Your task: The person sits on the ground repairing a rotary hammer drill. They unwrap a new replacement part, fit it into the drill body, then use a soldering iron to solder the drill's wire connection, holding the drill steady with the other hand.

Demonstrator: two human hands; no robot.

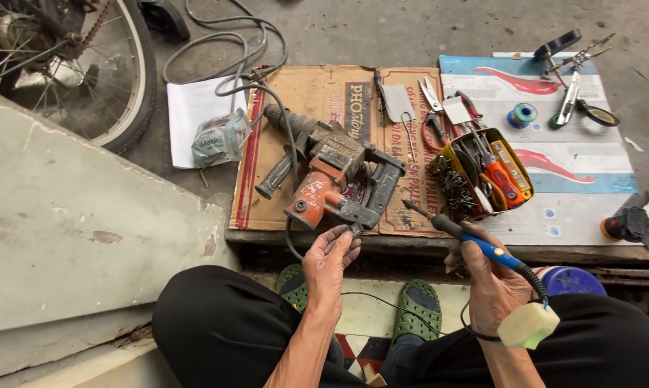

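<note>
An orange and grey rotary hammer drill lies on flattened cardboard, its black cable looping away to the back. My left hand pinches a small dark part at the drill's rear handle, just by the cable entry. My right hand grips a blue-handled soldering iron, its tip pointing left toward the drill but apart from it. The iron's cord runs down to a pale plug block by my wrist.
A yellow tray of screwdrivers and pliers sits right of the drill, with a pile of dark screws beside it. Solder spool, helping-hand clamp, bicycle wheel at far left, concrete step, my green sandals.
</note>
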